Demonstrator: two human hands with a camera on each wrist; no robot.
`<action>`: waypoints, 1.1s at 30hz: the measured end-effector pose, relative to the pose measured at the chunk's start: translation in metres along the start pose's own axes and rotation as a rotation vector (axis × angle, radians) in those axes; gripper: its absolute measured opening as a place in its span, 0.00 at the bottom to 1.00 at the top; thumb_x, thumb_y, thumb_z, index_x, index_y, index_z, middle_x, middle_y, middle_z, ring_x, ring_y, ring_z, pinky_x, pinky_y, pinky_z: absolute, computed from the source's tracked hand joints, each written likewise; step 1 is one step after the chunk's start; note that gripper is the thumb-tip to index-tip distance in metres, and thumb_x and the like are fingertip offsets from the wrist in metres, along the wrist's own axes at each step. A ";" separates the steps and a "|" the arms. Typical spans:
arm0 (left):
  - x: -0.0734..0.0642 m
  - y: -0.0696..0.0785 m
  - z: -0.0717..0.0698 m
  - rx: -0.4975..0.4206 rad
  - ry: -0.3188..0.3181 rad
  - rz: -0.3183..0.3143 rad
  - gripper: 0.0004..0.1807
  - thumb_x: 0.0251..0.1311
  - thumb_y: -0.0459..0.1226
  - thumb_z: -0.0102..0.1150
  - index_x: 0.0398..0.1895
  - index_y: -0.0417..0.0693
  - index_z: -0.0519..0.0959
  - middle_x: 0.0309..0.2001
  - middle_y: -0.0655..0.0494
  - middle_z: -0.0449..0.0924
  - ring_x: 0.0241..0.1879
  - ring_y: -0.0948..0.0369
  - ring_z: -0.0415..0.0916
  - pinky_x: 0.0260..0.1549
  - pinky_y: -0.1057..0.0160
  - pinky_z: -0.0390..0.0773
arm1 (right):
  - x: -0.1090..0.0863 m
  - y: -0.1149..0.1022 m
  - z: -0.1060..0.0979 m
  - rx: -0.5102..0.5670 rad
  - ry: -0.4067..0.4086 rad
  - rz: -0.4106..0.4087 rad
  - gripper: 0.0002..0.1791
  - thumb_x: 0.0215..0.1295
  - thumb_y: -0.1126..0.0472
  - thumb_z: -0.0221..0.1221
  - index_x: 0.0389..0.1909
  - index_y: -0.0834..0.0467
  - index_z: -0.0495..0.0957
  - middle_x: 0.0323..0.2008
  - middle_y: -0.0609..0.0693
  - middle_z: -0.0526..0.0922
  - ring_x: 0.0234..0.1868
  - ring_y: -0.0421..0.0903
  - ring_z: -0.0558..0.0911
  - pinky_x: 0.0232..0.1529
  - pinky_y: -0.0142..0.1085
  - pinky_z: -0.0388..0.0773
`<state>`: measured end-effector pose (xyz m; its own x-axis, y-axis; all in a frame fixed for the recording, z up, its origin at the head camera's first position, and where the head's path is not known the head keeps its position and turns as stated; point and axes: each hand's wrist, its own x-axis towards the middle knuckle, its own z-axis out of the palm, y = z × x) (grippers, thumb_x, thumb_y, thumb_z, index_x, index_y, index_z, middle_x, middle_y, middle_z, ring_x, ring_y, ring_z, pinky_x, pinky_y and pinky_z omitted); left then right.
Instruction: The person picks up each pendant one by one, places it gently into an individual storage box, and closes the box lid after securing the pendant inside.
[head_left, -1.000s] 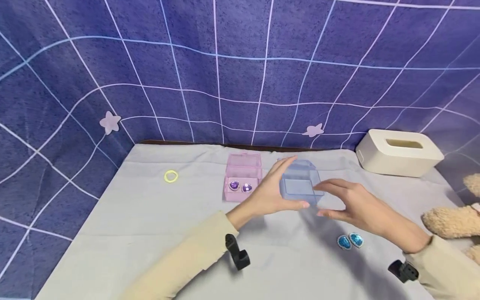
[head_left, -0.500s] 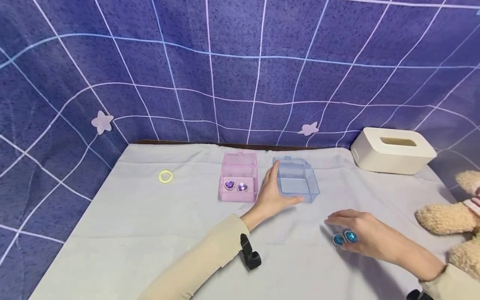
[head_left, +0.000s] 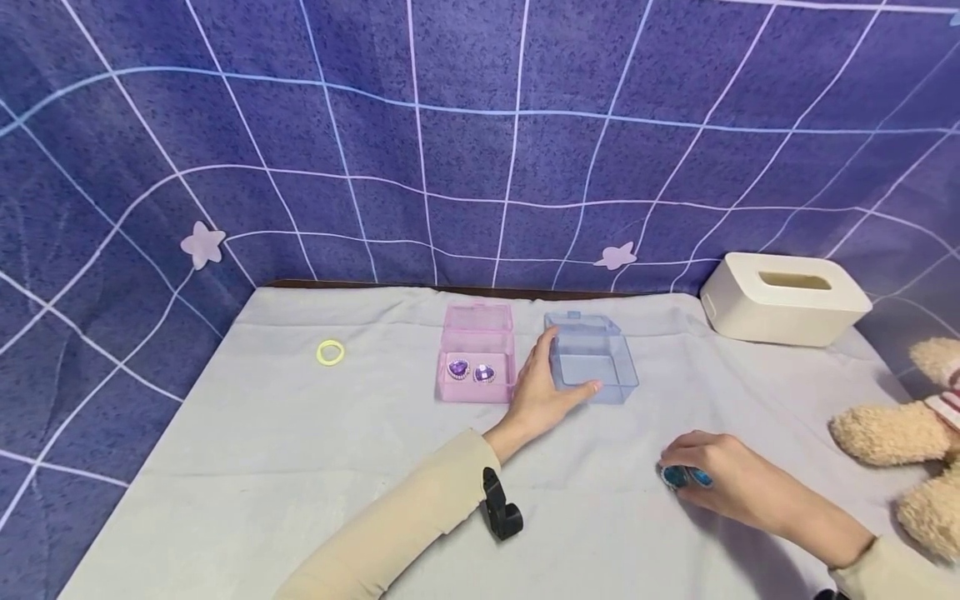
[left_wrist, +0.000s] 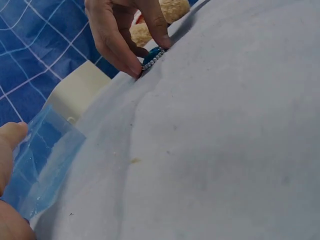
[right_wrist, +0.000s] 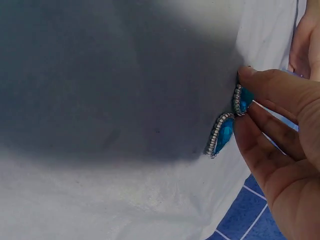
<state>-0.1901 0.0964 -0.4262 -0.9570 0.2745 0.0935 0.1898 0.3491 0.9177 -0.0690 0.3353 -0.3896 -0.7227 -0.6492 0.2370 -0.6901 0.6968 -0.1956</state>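
My left hand [head_left: 540, 396] holds the open clear blue box [head_left: 613, 392] at its left side, thumb over the front wall and fingers along the left. No contents show inside that box. To the right, my right hand [head_left: 738, 487] pinches a blue heart-shaped gem [right_wrist: 244, 99] with a silver beaded rim, between thumb and fingertips just at the cloth. A second matching blue gem [right_wrist: 223, 136] lies against it, beside the fingers. Left of the blue box stands an open pink box [head_left: 476, 393] with two purple gems [head_left: 458, 369] in it.
A yellow ring [head_left: 331, 352] lies at the left of the white cloth [head_left: 360, 433]. At the back right is a white tissue box [head_left: 787, 312]. A plush bear [head_left: 892, 433] sits on the right edge. A blue-purple curtain [head_left: 465, 150] hangs behind.
My right hand has left the blue box, moved right and down to the blue gems, and its fingers have closed on one. My left hand stays at the box.
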 end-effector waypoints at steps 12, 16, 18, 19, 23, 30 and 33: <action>-0.001 0.002 -0.002 0.032 -0.011 0.022 0.51 0.48 0.50 0.73 0.74 0.58 0.54 0.69 0.49 0.64 0.67 0.50 0.64 0.65 0.47 0.67 | 0.011 -0.002 -0.016 -0.102 0.129 -0.054 0.23 0.30 0.68 0.75 0.35 0.54 0.83 0.34 0.41 0.82 0.34 0.39 0.82 0.39 0.23 0.79; 0.000 0.002 -0.002 0.040 -0.013 0.019 0.51 0.48 0.50 0.73 0.73 0.59 0.54 0.69 0.50 0.64 0.67 0.50 0.64 0.65 0.47 0.67 | 0.020 -0.001 -0.030 -0.153 0.167 -0.014 0.22 0.30 0.67 0.75 0.34 0.53 0.83 0.33 0.39 0.82 0.34 0.38 0.83 0.38 0.26 0.79; 0.000 0.002 -0.002 0.039 -0.013 0.017 0.51 0.48 0.50 0.73 0.73 0.58 0.54 0.69 0.49 0.64 0.67 0.50 0.64 0.65 0.47 0.67 | 0.026 -0.001 -0.037 -0.169 0.176 -0.005 0.22 0.31 0.67 0.75 0.34 0.53 0.83 0.33 0.39 0.82 0.33 0.38 0.82 0.37 0.26 0.79; 0.000 0.002 -0.002 0.041 -0.013 0.016 0.51 0.48 0.50 0.73 0.73 0.58 0.54 0.69 0.49 0.64 0.67 0.49 0.64 0.65 0.47 0.67 | 0.029 0.000 -0.039 -0.171 0.181 -0.006 0.21 0.32 0.67 0.75 0.33 0.53 0.83 0.32 0.39 0.83 0.32 0.37 0.82 0.35 0.26 0.79; -0.001 0.002 -0.002 0.043 -0.010 0.014 0.51 0.48 0.50 0.73 0.73 0.58 0.54 0.69 0.48 0.64 0.67 0.49 0.65 0.65 0.47 0.68 | 0.045 0.000 -0.048 -0.159 0.204 -0.020 0.20 0.33 0.68 0.73 0.33 0.55 0.83 0.31 0.41 0.84 0.29 0.36 0.81 0.32 0.23 0.77; -0.001 0.003 -0.002 0.046 0.001 0.013 0.50 0.48 0.49 0.73 0.73 0.58 0.54 0.67 0.48 0.66 0.64 0.49 0.68 0.63 0.47 0.70 | 0.079 -0.001 -0.053 -0.130 0.221 -0.022 0.16 0.39 0.69 0.73 0.33 0.57 0.83 0.31 0.45 0.85 0.29 0.38 0.81 0.30 0.31 0.80; -0.002 0.004 0.000 0.041 -0.005 0.006 0.50 0.48 0.50 0.73 0.73 0.59 0.54 0.67 0.49 0.66 0.63 0.50 0.68 0.62 0.48 0.70 | 0.091 0.001 -0.051 -0.114 0.222 -0.007 0.16 0.41 0.69 0.73 0.34 0.59 0.83 0.31 0.47 0.85 0.29 0.40 0.82 0.29 0.34 0.81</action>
<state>-0.1878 0.0975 -0.4231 -0.9548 0.2809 0.0973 0.2047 0.3838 0.9004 -0.1332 0.2923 -0.3192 -0.6835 -0.5796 0.4437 -0.6769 0.7308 -0.0880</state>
